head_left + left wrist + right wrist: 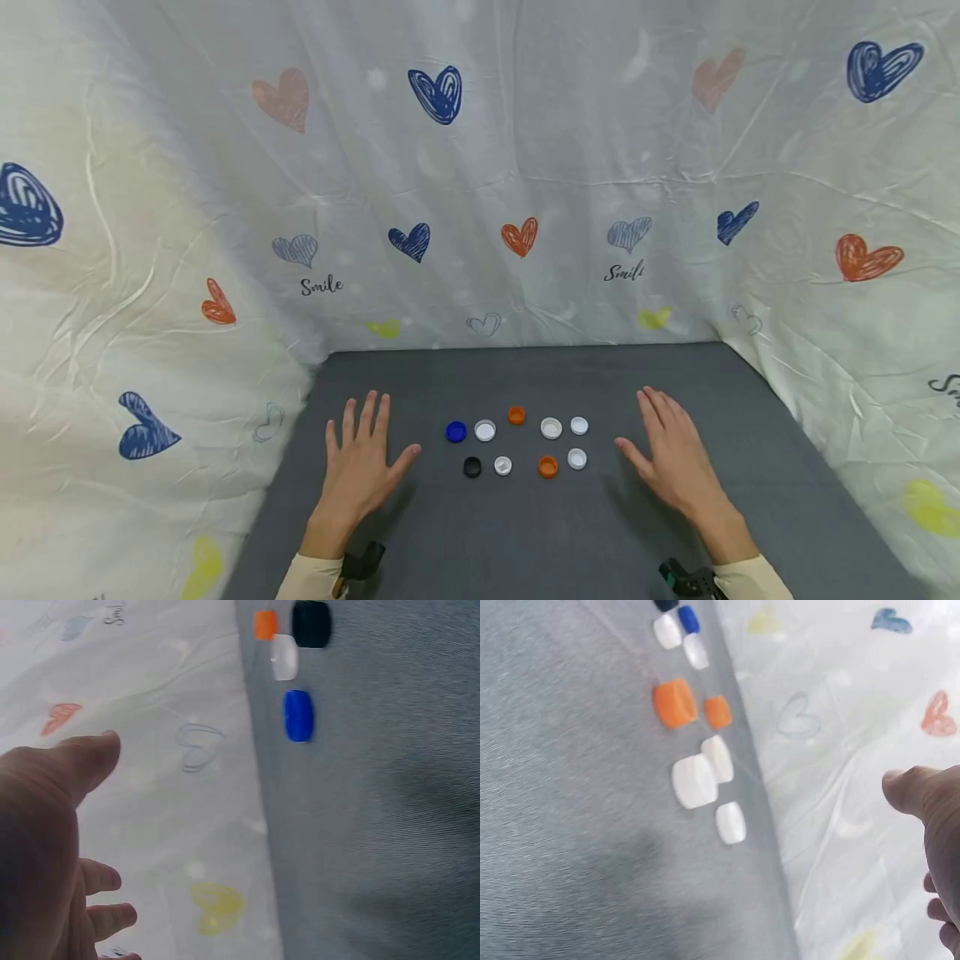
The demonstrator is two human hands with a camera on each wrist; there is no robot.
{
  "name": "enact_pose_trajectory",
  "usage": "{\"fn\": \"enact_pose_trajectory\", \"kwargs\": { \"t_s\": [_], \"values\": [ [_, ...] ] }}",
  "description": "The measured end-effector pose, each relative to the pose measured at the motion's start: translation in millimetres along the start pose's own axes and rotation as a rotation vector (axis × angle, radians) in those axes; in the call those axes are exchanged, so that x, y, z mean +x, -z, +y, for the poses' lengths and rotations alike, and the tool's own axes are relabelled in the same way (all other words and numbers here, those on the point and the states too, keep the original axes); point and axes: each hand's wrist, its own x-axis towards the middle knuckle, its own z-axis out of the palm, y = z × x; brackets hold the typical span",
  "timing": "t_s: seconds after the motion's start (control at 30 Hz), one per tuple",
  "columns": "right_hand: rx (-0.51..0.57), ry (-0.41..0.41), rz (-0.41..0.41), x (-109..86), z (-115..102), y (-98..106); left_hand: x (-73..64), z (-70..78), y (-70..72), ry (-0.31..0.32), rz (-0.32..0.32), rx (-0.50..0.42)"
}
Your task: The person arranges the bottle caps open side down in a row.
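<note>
Several bottle caps lie in two loose rows on a dark grey table (540, 533). Left of them, my left hand (360, 475) hovers with fingers spread, holding nothing; nearest to it are a blue cap (456, 431) and a black cap (472, 467). White caps (485, 430) and two orange caps, a smaller one (517, 415) at the back and a larger one (548, 467) in front, sit in the middle. On the other side my right hand (675, 458) is held with straight fingers and nothing in it, closest to two white caps (577, 458) at the row's right end.
A white curtain (480, 167) printed with hearts and "Smile" hangs behind the table and along both sides. Dark straps (363, 562) with devices sit at both wrists, by cream sleeves (752, 578).
</note>
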Motion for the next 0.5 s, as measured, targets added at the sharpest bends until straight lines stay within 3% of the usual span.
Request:
{"fn": "enact_pose_trajectory", "kwargs": {
  "t_s": [0.13,0.33,0.5],
  "values": [
    [0.012,0.055,0.025,9.1,-4.9,7.9,1.6,4.8,12.6,-0.036,0.02,0.011],
    [0.078,0.113,0.04,22.9,-16.2,17.9,4.1,11.0,29.7,-0.128,0.099,0.035],
    [0.106,0.165,0.03,35.5,-28.5,23.4,7.0,12.4,37.3,-0.171,0.101,0.038]
  ]
}}
